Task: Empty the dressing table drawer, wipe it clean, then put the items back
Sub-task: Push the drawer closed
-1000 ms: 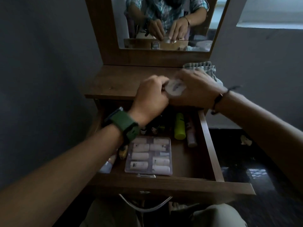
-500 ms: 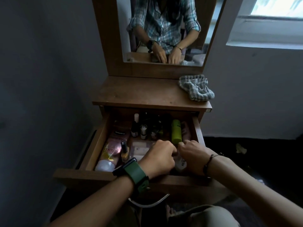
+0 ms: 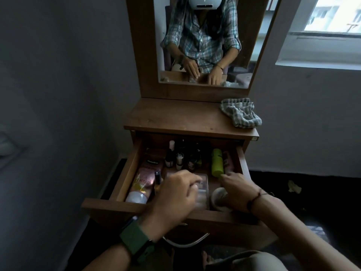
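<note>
Both hands are down in the open brown wooden drawer point(image 3: 125, 178), which is full of toiletries. The left hand point(image 3: 175, 196) hovers over the clear plastic compartment box point(image 3: 202, 189) with fingers loosely curled; whether it grips anything I cannot tell. The right hand point(image 3: 237, 189) reaches toward the lime-green tube point(image 3: 217, 163), fingertips just beside its near end, holding nothing that I can see, with a small round whitish jar point(image 3: 217, 196) under its palm. The risk, I'd judge, lies at the back: the row of small upright nail-polish bottles point(image 3: 178, 159) stands crowded, and a sleeve or a dragged tube could topple them. The pink lotion tube point(image 3: 141, 182) lies along the left wall. On the scuffed wooden tabletop point(image 3: 175, 116) a checked grey cloth point(image 3: 241, 112) waits crumpled, below the mirror point(image 3: 205, 42); the room is dim, lit by a window point(image 3: 332, 14).
</note>
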`<control>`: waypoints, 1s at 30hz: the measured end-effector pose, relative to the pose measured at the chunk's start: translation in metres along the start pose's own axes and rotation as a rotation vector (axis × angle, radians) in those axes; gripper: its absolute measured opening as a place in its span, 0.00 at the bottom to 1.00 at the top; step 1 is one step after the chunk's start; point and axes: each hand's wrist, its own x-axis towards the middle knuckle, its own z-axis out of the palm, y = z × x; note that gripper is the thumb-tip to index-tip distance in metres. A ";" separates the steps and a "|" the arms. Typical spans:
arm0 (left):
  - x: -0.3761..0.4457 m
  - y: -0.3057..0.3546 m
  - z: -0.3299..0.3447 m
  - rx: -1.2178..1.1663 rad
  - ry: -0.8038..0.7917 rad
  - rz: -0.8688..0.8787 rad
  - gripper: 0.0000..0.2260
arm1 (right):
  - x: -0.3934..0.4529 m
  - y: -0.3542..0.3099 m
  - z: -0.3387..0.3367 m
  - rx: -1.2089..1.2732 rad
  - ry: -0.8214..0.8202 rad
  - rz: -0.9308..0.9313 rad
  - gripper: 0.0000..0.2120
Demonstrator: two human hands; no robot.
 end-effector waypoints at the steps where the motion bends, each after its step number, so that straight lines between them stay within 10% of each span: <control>1: -0.006 -0.003 -0.011 -0.002 0.082 0.000 0.12 | -0.011 0.003 -0.006 0.080 0.115 0.011 0.18; 6: -0.042 -0.051 -0.065 0.070 0.484 -0.130 0.12 | -0.078 0.026 -0.009 0.454 0.465 0.215 0.13; 13: -0.086 -0.116 -0.064 -0.281 0.416 -0.472 0.22 | -0.112 0.037 0.020 0.968 0.342 0.198 0.09; 30: -0.063 -0.136 -0.061 -0.553 0.365 -0.509 0.17 | -0.083 0.046 0.041 0.854 0.350 0.245 0.37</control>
